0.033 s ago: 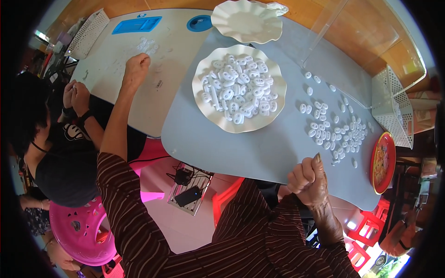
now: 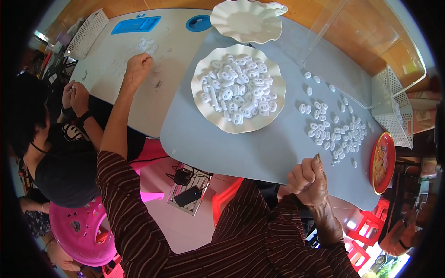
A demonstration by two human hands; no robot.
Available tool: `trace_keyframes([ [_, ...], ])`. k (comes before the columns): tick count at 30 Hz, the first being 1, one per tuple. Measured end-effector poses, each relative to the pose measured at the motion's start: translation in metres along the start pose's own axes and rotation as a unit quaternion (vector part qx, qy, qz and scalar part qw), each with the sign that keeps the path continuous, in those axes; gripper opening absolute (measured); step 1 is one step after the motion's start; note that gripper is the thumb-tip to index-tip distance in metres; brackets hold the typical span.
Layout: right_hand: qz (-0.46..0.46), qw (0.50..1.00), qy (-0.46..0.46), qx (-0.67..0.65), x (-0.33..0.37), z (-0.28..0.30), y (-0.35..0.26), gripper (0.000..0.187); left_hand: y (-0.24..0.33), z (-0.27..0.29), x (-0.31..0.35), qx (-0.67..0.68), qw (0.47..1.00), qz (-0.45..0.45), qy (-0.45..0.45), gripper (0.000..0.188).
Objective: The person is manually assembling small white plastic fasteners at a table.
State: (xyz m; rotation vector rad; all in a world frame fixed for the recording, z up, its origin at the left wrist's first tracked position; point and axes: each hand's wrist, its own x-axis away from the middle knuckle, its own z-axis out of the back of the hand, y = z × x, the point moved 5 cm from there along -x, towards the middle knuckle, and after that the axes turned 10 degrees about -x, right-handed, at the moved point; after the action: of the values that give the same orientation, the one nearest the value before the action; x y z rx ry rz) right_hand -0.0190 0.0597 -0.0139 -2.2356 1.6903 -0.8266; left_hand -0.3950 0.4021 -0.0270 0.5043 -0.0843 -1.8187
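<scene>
My left hand [image 2: 138,68] reaches over the white table on the left, fingers curled together beside a scatter of small clear pieces [image 2: 146,45]. Whatever its fingertips pinch is hidden. At the front edge of the grey table, my right hand [image 2: 308,181] is closed in a fist with the thumb up; I cannot see anything inside it. Beyond and to the right of this fist lie many small white oval pieces with two holes [image 2: 342,134]. More white two-holed pieces [image 2: 238,90] are heaped in a wavy-rimmed cream dish [image 2: 276,74] between my hands.
Another wavy cream dish [image 2: 245,21] stands at the back. A blue tray [image 2: 135,25] and a round blue dish [image 2: 199,23] lie on the white table. At right are a red-rimmed round tray [image 2: 383,162] and a white perforated basket [image 2: 391,106]. A co-worker [image 2: 60,162] sits at left.
My left hand has shifted very slightly to the right by the clear pieces. My right hand stays in the same place.
</scene>
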Motion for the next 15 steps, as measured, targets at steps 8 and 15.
trace_keyframes([
  [8,-0.011,0.999,-0.025,-0.016,-0.002,0.003,0.0,0.053,-0.001,-0.03,-0.028,-0.058,0.996,0.007,-0.065,0.018],
  [15,-0.014,0.999,-0.026,-0.028,-0.001,0.003,0.0,0.053,-0.007,-0.046,-0.046,-0.163,0.976,0.043,-0.139,0.018],
])
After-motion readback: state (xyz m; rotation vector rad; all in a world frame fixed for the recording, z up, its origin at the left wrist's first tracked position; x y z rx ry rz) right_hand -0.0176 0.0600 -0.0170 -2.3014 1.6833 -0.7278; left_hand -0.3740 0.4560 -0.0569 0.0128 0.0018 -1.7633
